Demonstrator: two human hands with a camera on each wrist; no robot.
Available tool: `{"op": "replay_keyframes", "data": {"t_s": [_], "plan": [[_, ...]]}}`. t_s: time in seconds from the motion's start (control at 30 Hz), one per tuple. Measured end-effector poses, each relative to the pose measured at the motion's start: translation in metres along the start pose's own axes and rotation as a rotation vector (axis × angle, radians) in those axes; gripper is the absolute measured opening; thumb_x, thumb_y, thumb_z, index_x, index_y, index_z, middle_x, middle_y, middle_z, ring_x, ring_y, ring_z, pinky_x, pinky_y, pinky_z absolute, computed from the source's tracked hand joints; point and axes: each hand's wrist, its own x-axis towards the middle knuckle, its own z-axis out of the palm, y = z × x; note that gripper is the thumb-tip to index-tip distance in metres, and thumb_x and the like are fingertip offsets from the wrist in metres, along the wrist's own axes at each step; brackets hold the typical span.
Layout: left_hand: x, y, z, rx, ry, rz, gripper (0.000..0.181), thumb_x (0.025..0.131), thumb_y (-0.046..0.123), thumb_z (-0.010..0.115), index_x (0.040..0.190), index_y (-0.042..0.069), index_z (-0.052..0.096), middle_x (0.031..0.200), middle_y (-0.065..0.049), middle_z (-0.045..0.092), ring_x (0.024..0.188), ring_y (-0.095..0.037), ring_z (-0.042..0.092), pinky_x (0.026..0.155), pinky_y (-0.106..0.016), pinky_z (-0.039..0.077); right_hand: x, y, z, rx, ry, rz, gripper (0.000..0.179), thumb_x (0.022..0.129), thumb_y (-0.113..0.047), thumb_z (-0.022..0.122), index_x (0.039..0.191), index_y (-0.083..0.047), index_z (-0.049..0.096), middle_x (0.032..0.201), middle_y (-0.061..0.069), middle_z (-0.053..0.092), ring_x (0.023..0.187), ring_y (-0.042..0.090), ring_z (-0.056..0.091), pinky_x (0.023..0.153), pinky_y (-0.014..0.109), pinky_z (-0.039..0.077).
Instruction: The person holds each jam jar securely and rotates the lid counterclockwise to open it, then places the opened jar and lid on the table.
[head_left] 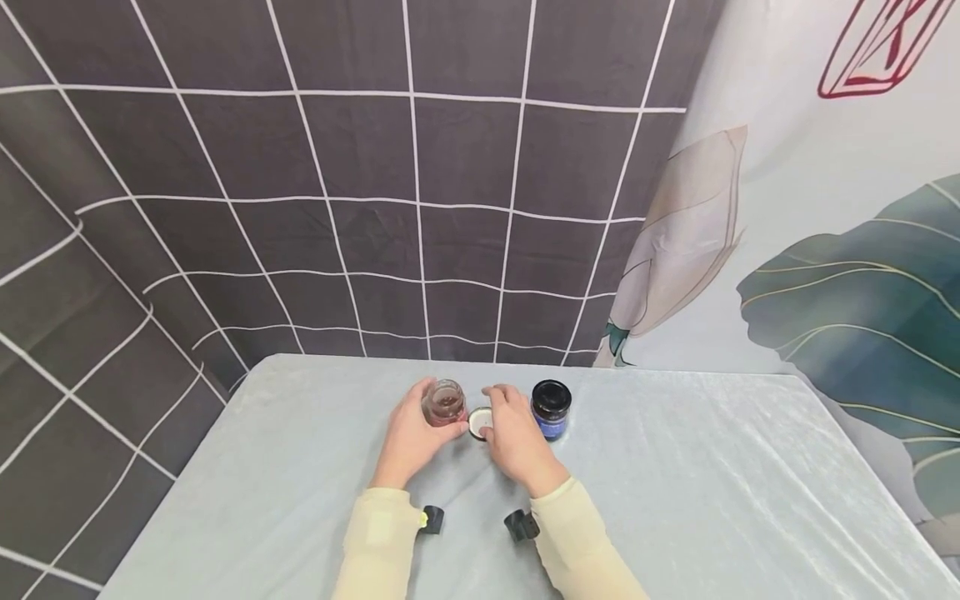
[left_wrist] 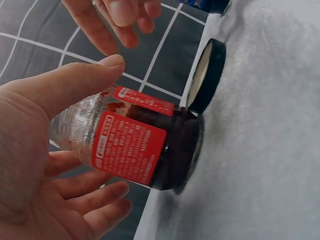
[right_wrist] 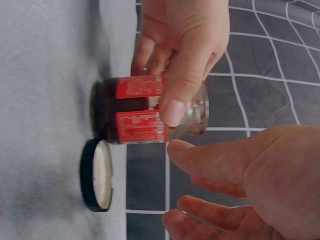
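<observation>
Sleeves (head_left: 378, 533), pale yellow, are seen nearest, each with a black wrist mount (head_left: 432, 519) at its inner side. Left hand (head_left: 415, 432) is wrapped about the left side of the red jar (head_left: 446, 403), which is held between thumb and fingers: thumb laid across the near side, fingers spread behind. Red jar is stood upright and uncapped on the table (head_left: 712, 467); dark contents are seen low down, glass smeared above. Right hand (head_left: 517, 440) is held raised to the jar's right, fingers parted and loosely bent, nothing gripped. Right thumb tip is placed near the jar's label; contact cannot be told. Lid (head_left: 477, 423) is laid on the table just beside the jar, pale inside turned up, overhung by the right hand, a gap shown between them. Blue jar (head_left: 551, 408), capped in black, is set just right of the right hand. Farther off, dark cloth (head_left: 367, 150) is crossed by white grid lines; at right, pale curtain (head_left: 772, 200) is printed with large leaves.
</observation>
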Motion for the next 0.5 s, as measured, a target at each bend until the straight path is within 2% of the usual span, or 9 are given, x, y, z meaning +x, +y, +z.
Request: {"op": "replay_keyframes", "data": {"t_s": [0.27, 0.5], "plan": [[-0.001, 0.009, -0.005, 0.0, 0.033, -0.024, 0.092, 0.072, 0.03, 0.091, 0.147, 0.003, 0.045, 0.147, -0.019, 0.05, 0.135, -0.037, 0.047, 0.111, -0.051, 0.038, 0.0, -0.001, -0.011, 0.014, 0.026, -0.042, 0.042, 0.085, -0.001, 0.076, 0.123, 0.006, 0.059, 0.125, 0.024, 0.057, 0.117, 0.044, 0.054, 0.102, 0.051, 0.044], [-0.002, 0.019, -0.01, -0.019, 0.069, -0.005, 0.093, 0.072, 0.031, 0.09, 0.149, 0.007, 0.044, 0.149, -0.017, 0.047, 0.137, -0.036, 0.044, 0.112, -0.051, 0.036, 0.001, -0.003, -0.024, 0.032, 0.043, -0.035, 0.042, 0.088, -0.002, 0.074, 0.125, 0.005, 0.058, 0.128, 0.024, 0.056, 0.122, 0.043, 0.051, 0.104, 0.05, 0.043]]}}
